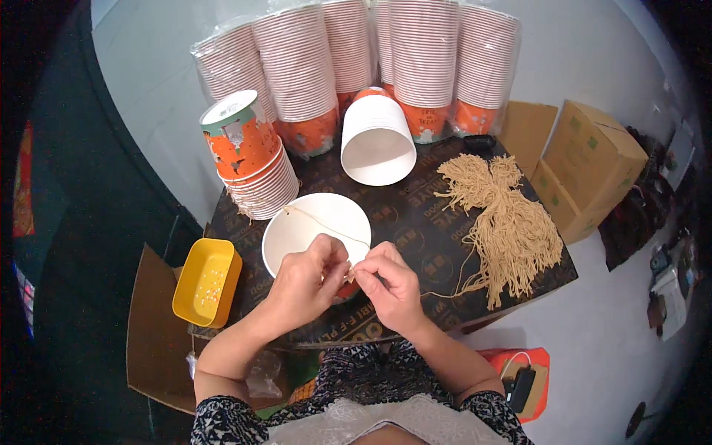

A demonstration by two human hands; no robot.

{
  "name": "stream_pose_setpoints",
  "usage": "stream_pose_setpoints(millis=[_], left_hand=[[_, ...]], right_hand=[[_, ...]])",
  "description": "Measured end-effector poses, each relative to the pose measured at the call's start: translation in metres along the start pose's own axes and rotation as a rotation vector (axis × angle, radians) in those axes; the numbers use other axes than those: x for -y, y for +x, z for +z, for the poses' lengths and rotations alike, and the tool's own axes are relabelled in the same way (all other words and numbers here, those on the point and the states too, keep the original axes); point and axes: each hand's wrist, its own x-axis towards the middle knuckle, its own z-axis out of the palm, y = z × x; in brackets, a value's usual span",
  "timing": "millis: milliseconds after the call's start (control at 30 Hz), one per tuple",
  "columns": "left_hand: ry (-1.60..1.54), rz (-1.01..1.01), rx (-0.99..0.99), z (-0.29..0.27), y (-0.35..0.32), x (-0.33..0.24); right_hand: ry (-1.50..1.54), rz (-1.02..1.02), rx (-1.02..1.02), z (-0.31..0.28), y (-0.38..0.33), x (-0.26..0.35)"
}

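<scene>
Between both hands' [348, 278] pinched grip, string [326, 228] crosses the bucket [297, 230].

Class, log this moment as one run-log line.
left hand: pinching string | right hand: pinching string | cup: between hands | string bundle: right

My left hand [304, 278] and right hand [389, 285] cover the near rim of the white paper cup [315, 226], and my fingertips hide where the string [326, 226] ends between them. The wrapped cup stacks [415, 52] are cut off by the top edge. The specks in the yellow tray [206, 282] are too small to tell. The bench [415, 215] front edge disappears under my forearms.
</scene>
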Motion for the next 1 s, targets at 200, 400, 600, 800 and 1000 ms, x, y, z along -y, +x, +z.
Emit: stream_pose_setpoints(millis=[200, 400, 600, 800, 1000], left_hand=[[0.087, 0.263, 0.004, -0.002, -0.006, 0.001], [0.159, 0.342, -0.019, 0.005, -0.004, 0.010], [0.199, 0.308, 0.002, 0.000, -0.008, 0.009], [0.126, 0.139, 0.136, -0.013, -0.009, 0.007], [0.052, 0.007, 0.049, -0.022, -0.011, 0.013]], right_hand=[[0.022, 0.083, -0.065, 0.007, -0.003, 0.004], [0.054, 0.113, -0.109, 0.007, -0.005, -0.001], [-0.129, 0.024, -0.154, 0.002, -0.002, 0.001], [-0.318, -0.019, -0.194, -0.028, -0.007, -0.008], [-0.348, -0.101, -0.064, -0.023, -0.020, -0.010]])
